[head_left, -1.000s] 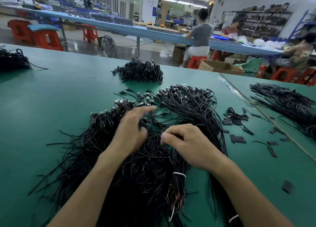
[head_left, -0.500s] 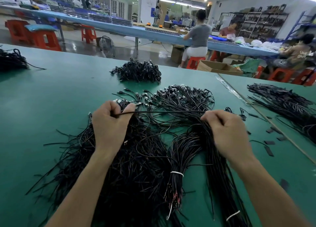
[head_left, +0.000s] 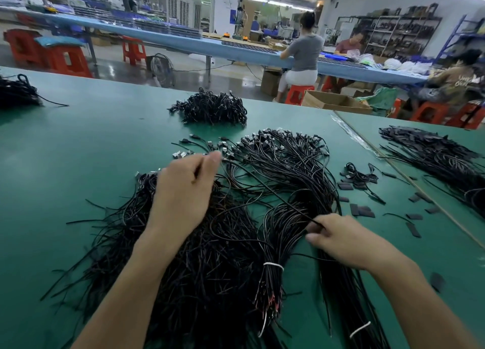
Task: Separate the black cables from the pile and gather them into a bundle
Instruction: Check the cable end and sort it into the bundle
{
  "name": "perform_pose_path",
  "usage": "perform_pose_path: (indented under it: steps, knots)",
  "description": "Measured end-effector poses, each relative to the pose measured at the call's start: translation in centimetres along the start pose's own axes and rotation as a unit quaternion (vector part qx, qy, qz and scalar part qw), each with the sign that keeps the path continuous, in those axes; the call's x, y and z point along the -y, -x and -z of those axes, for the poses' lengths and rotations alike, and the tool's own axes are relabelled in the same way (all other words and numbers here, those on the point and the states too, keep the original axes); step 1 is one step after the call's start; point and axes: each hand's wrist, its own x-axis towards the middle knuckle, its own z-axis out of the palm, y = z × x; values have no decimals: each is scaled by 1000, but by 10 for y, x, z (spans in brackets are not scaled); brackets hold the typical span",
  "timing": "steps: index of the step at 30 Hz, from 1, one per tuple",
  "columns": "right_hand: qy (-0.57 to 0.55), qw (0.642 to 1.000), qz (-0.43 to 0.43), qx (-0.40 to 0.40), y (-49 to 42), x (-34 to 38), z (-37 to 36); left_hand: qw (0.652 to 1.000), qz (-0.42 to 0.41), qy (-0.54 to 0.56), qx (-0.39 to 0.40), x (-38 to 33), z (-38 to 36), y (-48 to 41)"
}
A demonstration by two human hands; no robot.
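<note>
A big loose pile of black cables [head_left: 210, 256] lies on the green table [head_left: 78, 151] in front of me. Beside it on the right are two bundles [head_left: 294, 196] of black cables bound with white ties, their connector ends fanned out toward the back. My left hand [head_left: 183, 191] is above the pile's far end and pinches the connector end of a single black cable [head_left: 262, 183]. That cable runs diagonally to my right hand [head_left: 338, 237], which pinches its other end over the bundles.
A heap of coiled black cables [head_left: 212, 107] sits further back, another at the far left edge [head_left: 15, 91], and a long heap on the adjoining table at right [head_left: 441, 159]. Small black pieces [head_left: 362, 209] are scattered right of the bundles. People sit at a blue bench behind.
The cable was stretched level between my hands half a second ago. My right hand has since dropped down and toward me, so the cable slants; my left hand stays near the pile's far end.
</note>
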Motion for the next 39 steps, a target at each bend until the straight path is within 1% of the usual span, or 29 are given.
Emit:
perform_pose_path:
  steps: [2, 3, 4, 6, 7, 8, 9, 10, 12, 14, 15, 16, 17, 19, 20, 21, 23, 24, 25, 26, 27, 28, 30, 31, 33, 34, 36, 38, 39]
  knots:
    - [57, 995, -59, 57, 4, -12, 1, 995, 5, 20, -97, 5, 5, -5]
    - [60, 992, -80, 71, 4, -17, 0, 990, 14, 44, -131, 6, 7, -7]
    - [41, 991, -103, 75, 3, -21, -3, 985, 26, 76, -154, 7, 8, -8]
    - [-50, 985, -141, 84, 0, -20, -8, 973, 49, 143, -174, 8, 7, -8]
    - [-85, 984, -142, 67, -3, -17, -9, 967, 63, 175, -176, 7, 7, -8]
    - [-120, 985, -124, 14, -5, -13, -9, 960, 79, 203, -174, 7, 8, -9]
    - [-170, 978, -98, -71, -9, -10, -8, 956, 94, 223, -168, 7, 9, -10]
    - [-251, 952, -67, -162, -11, -7, -7, 955, 106, 227, -162, 8, 10, -10]
    - [-396, 867, 0, -304, -11, 5, 5, 963, 111, 194, -152, 10, 9, -10]
    - [-467, 801, 43, -372, -9, 17, 21, 974, 103, 142, -140, 12, 6, -8]
    - [-464, 791, 50, -397, -8, 20, 28, 979, 98, 123, -126, 13, 4, -6]
    - [-418, 807, 44, -415, -6, 22, 35, 984, 95, 109, -101, 13, 3, -5]
    - [-331, 846, 30, -416, -4, 21, 40, 989, 94, 97, -68, 13, 1, -3]
    - [-148, 929, -25, -338, 0, 19, 44, 993, 95, 68, -8, 12, -2, -1]
    - [-83, 955, -58, -280, 3, 19, 44, 994, 94, 51, 4, 12, -3, -1]
    - [-39, 968, -89, -232, 6, 20, 43, 995, 90, 35, 7, 12, -4, 0]
    - [23, 969, -153, -190, 7, 20, 38, 996, 84, 18, 4, 10, -4, 1]
    - [26, 965, -158, -209, 8, 21, 35, 996, 82, 17, 3, 9, -4, 1]
    - [22, 957, -142, -252, 10, 24, 32, 997, 81, 16, 2, 9, -3, 1]
    - [12, 951, -103, -293, 11, 28, 28, 997, 79, 17, 4, 8, -2, 1]
    - [0, 944, -41, -326, 10, 32, 23, 997, 77, 23, 13, 7, -2, 1]
    - [-7, 941, 35, -336, 10, 37, 18, 996, 75, 36, 35, 5, -2, 2]
    - [5, 938, 178, -298, 11, 52, 10, 987, 71, 76, 123, 1, -1, 4]
    - [11, 935, 232, -267, 10, 59, 7, 978, 64, 91, 174, -2, -1, 5]
    - [-6, 933, 286, -219, 8, 66, 0, 963, 34, 113, 244, -8, -3, 8]
    - [-27, 932, 293, -211, 7, 67, -2, 959, 19, 125, 256, -9, -4, 10]
    - [-122, 930, 286, -194, 7, 66, -4, 959, 13, 138, 247, -10, -6, 10]
    - [-236, 906, 289, -198, 8, 65, -4, 959, 31, 133, 249, -8, -6, 10]
    - [-274, 890, 294, -214, 9, 64, -2, 953, 43, 125, 273, -8, -5, 10]
